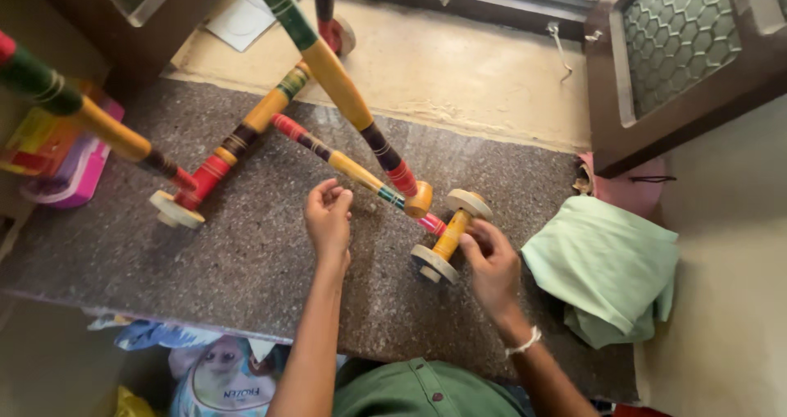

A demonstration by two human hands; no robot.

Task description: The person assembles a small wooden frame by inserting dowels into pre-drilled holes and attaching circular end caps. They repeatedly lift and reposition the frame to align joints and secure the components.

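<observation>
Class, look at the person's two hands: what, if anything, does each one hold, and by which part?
The right hand grips the yellow axle between the toy's two wheels. The left hand is curled above the stone counter; whether it holds anything cannot be told.

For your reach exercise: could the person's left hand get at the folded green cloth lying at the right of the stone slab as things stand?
Probably not directly: the left hand sits mid-slab, and the right hand, holding the yellow wheeled axle, lies between it and the green cloth. It would have to cross over that arm.

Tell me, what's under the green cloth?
The folded green cloth lies on the speckled stone counter. A bit of pink thing peeks out behind it. Anything beneath the cloth is covered.
</observation>
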